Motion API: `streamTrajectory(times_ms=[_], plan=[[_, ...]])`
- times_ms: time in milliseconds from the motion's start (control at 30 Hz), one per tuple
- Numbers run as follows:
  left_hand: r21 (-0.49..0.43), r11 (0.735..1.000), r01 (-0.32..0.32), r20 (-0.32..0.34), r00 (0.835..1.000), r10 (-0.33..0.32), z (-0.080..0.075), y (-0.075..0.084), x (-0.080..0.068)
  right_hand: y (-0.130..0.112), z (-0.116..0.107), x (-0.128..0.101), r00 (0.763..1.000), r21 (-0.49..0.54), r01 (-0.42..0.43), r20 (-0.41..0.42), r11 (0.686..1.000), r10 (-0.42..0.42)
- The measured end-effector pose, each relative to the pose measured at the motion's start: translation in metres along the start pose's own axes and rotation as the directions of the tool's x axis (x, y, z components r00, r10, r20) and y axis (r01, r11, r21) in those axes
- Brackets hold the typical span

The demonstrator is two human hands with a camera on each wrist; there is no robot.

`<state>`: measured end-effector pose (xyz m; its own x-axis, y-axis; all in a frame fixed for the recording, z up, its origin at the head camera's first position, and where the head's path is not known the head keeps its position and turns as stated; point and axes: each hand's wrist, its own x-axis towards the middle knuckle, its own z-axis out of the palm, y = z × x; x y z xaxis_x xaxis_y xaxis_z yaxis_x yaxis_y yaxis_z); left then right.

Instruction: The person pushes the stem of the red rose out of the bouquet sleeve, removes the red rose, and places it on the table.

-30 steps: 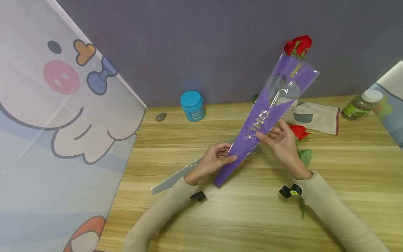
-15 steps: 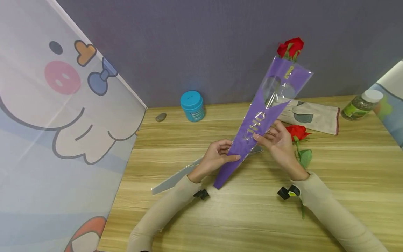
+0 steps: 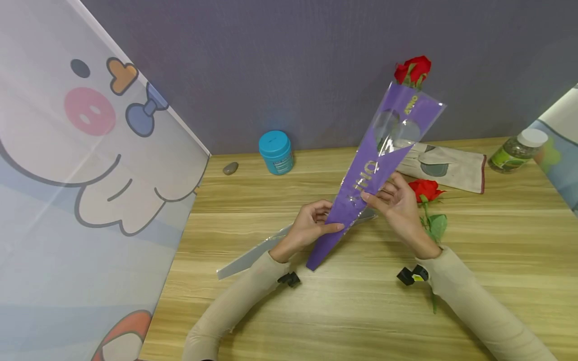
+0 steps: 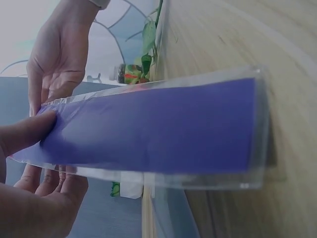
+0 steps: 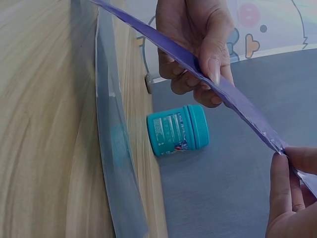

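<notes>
A purple flower sleeve (image 3: pixel 361 175) with gold lettering and a clear window slants up over the table. Out of its wide top shows a red rose (image 3: pixel 413 70); most of the stem is hidden inside. My left hand (image 3: pixel 311 225) grips the sleeve's narrow lower part, thumb in front and fingers behind. Higher up, my right hand (image 3: pixel 397 203) pinches its right edge between thumb and fingers. In the left wrist view the sleeve's flat purple end (image 4: pixel 198 129) juts past the left thumb. The right wrist view shows the sleeve edge-on, both hands on it.
Under the hands lies a grey clear-edged sleeve (image 3: pixel 253 255). A second red rose (image 3: pixel 426 190) lies by the right forearm. Along the back stand a blue tub (image 3: pixel 276 153), a pebble (image 3: pixel 230 168), a work glove (image 3: pixel 456 168) and a jar with a white lid (image 3: pixel 517 150).
The purple sleeve with its rose has swung slightly left at the top and a little down. Both hands keep their hold; the right hand has shifted slightly left with it.
</notes>
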<state>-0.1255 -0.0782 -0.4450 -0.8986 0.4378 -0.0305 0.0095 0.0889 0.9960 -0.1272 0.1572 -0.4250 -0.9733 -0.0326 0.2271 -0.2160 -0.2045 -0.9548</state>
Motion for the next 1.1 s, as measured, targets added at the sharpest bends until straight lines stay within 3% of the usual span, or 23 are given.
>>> streamTrajectory(times_ms=[267,600,1100], plan=[[-0.018,1.0,0.023,0.009,1.0,-0.023,0.0024,-0.0006,0.0003,0.0014,0.0018,0.0002,1.0,-0.008,0.01,-0.011,1.0,-0.01],[-0.039,0.999,0.003,0.019,1.0,-0.003,0.0044,-0.0022,0.0021,0.0031,0.001,-0.0012,0.999,-0.046,0.023,-0.035,0.999,-0.024],[-0.044,0.999,0.031,-0.006,0.999,-0.032,0.0063,-0.0013,-0.0006,0.0091,0.0025,-0.0069,1.0,-0.109,0.02,-0.012,0.994,-0.022]])
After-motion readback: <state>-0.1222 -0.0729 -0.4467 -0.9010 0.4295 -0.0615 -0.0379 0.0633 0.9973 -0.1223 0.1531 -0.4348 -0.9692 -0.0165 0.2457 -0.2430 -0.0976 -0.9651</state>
